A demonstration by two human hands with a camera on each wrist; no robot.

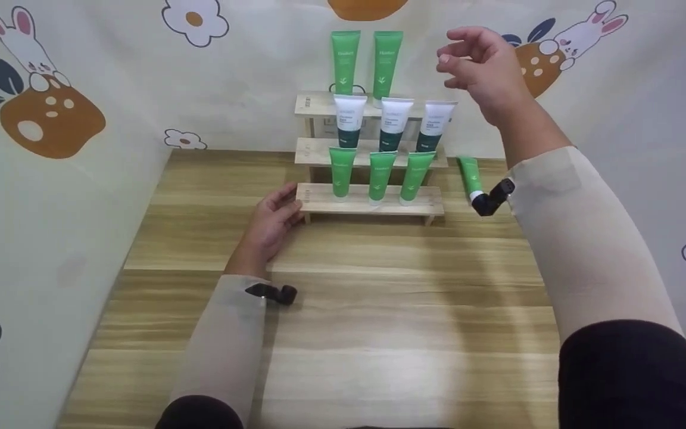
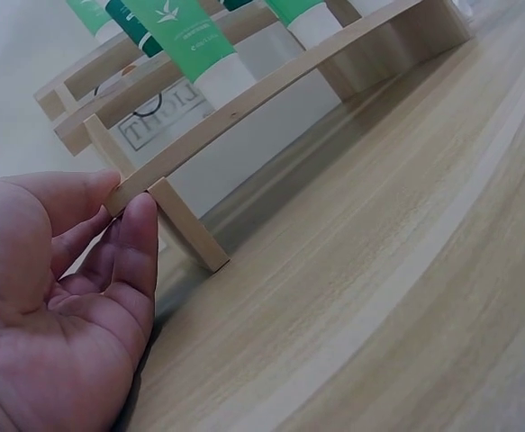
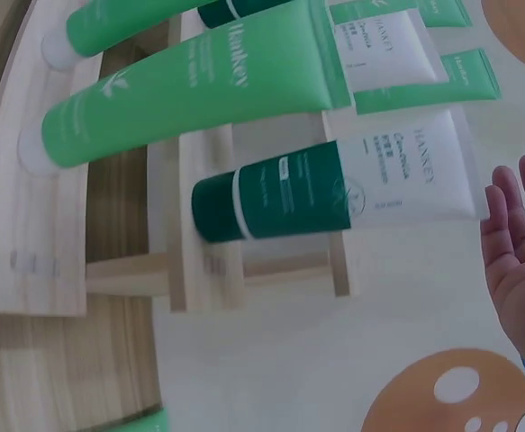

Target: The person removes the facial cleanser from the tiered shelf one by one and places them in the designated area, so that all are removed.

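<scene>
A three-step wooden display rack stands at the back of the table. My left hand pinches the left end of its lowest step between thumb and fingers, plain in the left wrist view. Up at the right of the top step, my right hand hangs in the air, fingers loosely bent and holding nothing. Two green tubes stand upright on the top step. Three white and dark-green tubes occupy the middle one. The lowest step bears three smaller-looking green tubes.
Another green tube lies on the wooden table to the right of the rack, beneath my right forearm. Patterned cloth walls with rabbits and flowers enclose the table at the back and both sides.
</scene>
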